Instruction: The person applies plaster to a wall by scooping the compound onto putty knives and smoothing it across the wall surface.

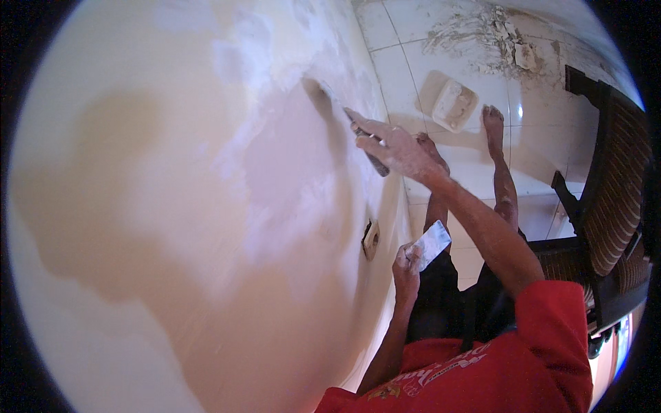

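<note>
My right hand point(406, 153) is closed round a flat plastering blade point(377, 164), seen nearly edge-on close to the wall. Whether its edge touches the wall I cannot tell. Beside it, the cream wall point(124, 241) carries a damp-looking greyish patch of filler point(289, 148) with whiter smears round it. Lower down, near my thigh, my left hand point(406, 265) grips a putty knife point(434, 244) whose rectangular blade is smeared white; its handle is hidden in my fingers.
A white rectangular tub point(455, 105) with filler residue stands on the tiled floor point(399, 69) near my bare feet. Scraped debris point(513, 45) lies beyond it. A dark chair with a ribbed seat point(613, 186) is at the right. A small wall box point(372, 240) sits low in the wall.
</note>
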A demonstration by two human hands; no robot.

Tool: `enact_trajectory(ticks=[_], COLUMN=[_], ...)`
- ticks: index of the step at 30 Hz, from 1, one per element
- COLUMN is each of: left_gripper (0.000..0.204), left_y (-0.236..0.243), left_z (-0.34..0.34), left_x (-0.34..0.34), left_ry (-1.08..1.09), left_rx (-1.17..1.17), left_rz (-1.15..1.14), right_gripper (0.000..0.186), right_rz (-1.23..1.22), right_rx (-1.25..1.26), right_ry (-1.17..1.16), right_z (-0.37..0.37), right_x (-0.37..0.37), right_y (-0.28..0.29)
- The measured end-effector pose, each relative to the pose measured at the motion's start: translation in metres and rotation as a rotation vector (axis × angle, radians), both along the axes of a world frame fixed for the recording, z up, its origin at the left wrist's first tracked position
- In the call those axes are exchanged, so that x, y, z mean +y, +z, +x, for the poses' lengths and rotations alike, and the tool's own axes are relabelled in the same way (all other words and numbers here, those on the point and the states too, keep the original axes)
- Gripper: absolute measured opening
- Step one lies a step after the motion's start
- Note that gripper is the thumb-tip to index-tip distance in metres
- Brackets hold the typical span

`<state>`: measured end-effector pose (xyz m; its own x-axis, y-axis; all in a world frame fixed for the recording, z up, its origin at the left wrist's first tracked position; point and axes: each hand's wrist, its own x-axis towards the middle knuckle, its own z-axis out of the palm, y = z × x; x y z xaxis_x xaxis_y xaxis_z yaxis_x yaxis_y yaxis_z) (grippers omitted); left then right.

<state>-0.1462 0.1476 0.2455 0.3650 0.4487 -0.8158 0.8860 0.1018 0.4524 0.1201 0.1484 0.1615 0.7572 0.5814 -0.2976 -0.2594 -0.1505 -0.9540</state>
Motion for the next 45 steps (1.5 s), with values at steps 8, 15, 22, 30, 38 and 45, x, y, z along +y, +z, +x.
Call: enact_trajectory(ticks=[8, 15, 22, 30, 38, 45], left_gripper=[0.043, 0.046, 0.043, 0.039, 0.038, 0.04], left_y=[0.002, -0.007, 0.004, -0.005, -0.017, -0.005], left_z=[0.003, -0.008, 0.006, 0.0, -0.02, 0.01], left_x=[0.004, 0.006, 0.003, 0.003, 0.003, -0.002], left_ry=[0.017, -0.005, -0.012, -0.055, -0.053, -0.018], left_rx=[0.015, -0.028, 0.0, 0.017, -0.17, -0.011], left_rz=[-0.023, -0.052, -0.045, -0.078, 0.194, -0.049], right_gripper=[0.063, 0.037, 0.029, 0.044, 0.049, 0.03], right_rz=[0.015, 0.173, 0.361, 0.231, 0.128, 0.145], right_rx=[0.057, 0.626, 0.893, 0.482, 0.467, 0.702], right_ry=[0.19, -0.083, -0.161, 0.109, 0.045, -0.114], right_z=[-0.063, -0.01, 0.048, 0.006, -0.012, 0.036], right_x=[-0.004, -0.025, 0.011, -0.008, -0.037, -0.012], right_y=[0.039, 0.016, 0.017, 0.106, 0.09, -0.052])
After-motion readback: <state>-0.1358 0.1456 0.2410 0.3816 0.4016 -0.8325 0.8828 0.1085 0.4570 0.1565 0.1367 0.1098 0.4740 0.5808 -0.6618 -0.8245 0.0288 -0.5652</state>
